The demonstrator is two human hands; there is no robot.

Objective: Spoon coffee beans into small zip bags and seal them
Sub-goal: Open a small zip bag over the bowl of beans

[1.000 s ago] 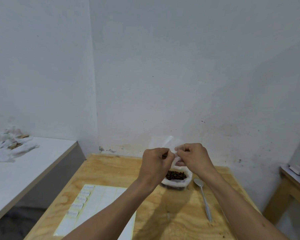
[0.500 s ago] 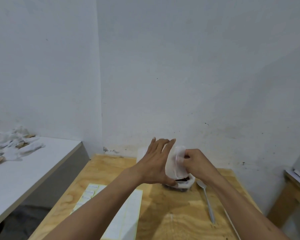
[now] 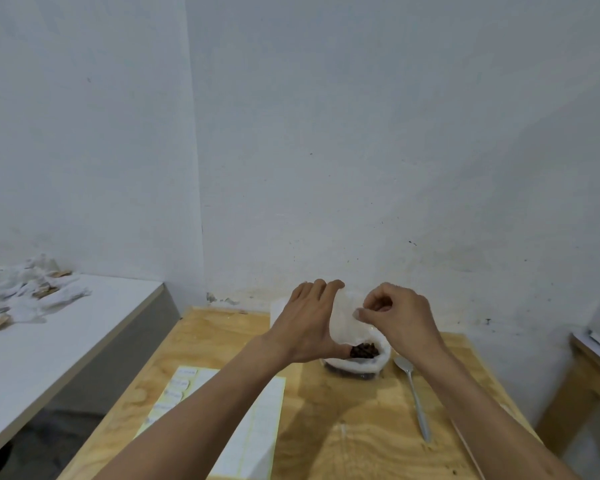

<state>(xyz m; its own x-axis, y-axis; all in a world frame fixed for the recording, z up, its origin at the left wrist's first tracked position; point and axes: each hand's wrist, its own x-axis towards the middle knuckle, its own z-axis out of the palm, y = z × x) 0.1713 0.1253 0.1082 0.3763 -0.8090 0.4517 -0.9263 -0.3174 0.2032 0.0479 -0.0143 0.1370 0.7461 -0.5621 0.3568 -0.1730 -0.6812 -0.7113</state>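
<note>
A small clear zip bag (image 3: 343, 322) is held upright above the wooden table (image 3: 361, 427). My left hand (image 3: 305, 327) cups its left side with fingers stretched up and thumb underneath. My right hand (image 3: 399, 317) pinches the bag's right upper edge between thumb and fingers. Directly below stands a white-lined container of dark coffee beans (image 3: 364, 351), partly hidden by the bag and hands. A metal spoon (image 3: 414, 396) lies on the table to the right of the container, handle toward me.
A sheet of white labels (image 3: 250, 427) lies on the table's left part under my left forearm. A white counter (image 3: 66, 341) at the left carries crumpled white wrappings (image 3: 25, 292). Another wooden table edge (image 3: 593, 365) shows at the far right. The wall stands close behind.
One second ago both hands pinched the bag's top edge with closed fingers. Since then my left hand has spread and now cups the bag's side, while the right keeps pinching it.
</note>
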